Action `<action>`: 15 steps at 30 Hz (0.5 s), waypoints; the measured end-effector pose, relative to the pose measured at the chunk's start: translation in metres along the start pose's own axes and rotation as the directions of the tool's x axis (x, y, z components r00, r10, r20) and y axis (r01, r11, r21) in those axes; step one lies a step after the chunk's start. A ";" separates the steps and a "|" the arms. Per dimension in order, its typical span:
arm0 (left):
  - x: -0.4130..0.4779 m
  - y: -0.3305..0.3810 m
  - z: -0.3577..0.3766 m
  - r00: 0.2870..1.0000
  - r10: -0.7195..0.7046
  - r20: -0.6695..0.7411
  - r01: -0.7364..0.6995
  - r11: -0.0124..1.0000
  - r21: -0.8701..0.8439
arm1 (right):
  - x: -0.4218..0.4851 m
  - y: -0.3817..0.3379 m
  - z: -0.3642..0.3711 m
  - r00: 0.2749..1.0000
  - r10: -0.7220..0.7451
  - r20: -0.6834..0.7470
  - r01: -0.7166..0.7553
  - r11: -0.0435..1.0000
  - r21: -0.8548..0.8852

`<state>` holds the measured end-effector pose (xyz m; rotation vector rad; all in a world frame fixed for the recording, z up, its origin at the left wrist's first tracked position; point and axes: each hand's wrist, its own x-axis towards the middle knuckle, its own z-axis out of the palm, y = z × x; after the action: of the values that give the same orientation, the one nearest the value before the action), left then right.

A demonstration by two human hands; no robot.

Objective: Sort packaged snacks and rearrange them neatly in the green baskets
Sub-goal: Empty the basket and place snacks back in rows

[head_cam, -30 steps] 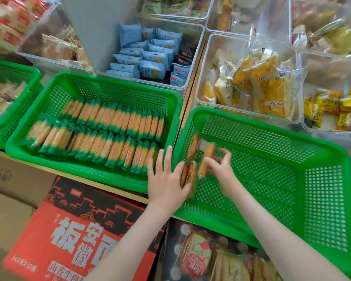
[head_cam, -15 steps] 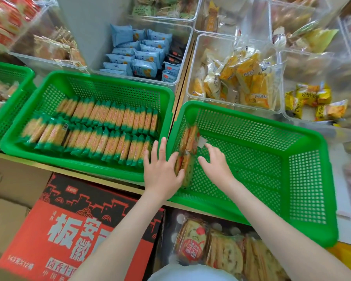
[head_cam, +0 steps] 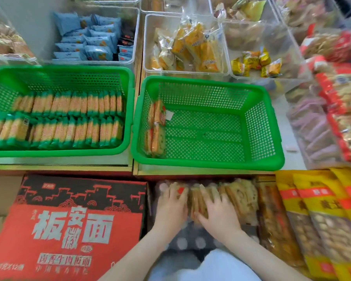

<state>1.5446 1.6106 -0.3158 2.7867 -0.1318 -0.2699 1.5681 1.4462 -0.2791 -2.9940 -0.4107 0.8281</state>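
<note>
Left hand (head_cam: 171, 203) and right hand (head_cam: 219, 213) sit on the snack packs (head_cam: 239, 197) in the box below. Too blurry to tell if either grip has closed. I'd grab a small squared-up bunch and stand it beside the stood-up packs (head_cam: 156, 128) in the right basket (head_cam: 207, 164).

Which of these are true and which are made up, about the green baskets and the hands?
1. The left green basket holds two rows of green-edged packets. True.
2. The right green basket is full. False: only a few orange packets stand along its left wall.
3. Both hands are inside the right green basket. False: the left hand and right hand rest on loose snack packets below the shelf.
4. A red box lies left of the hands. True.
</note>
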 end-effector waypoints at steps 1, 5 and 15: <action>0.000 0.002 0.003 0.996 -0.055 0.071 0.053 0.998 0.025 | 0.000 -0.003 0.004 1.000 0.026 0.001 -0.026 1.000 0.000; 0.003 0.006 0.012 0.970 -0.167 0.174 0.162 0.986 0.042 | -0.003 -0.014 0.008 0.990 0.094 -0.102 -0.090 0.995 0.044; -0.013 0.002 -0.024 0.971 -0.198 0.137 0.238 0.878 -0.416 | -0.024 -0.017 -0.010 0.978 0.131 -0.159 0.006 0.753 0.658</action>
<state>1.5362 1.6177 -0.2907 2.3447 0.2021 -0.4253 1.5493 1.4568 -0.2570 -2.3881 0.0077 0.5154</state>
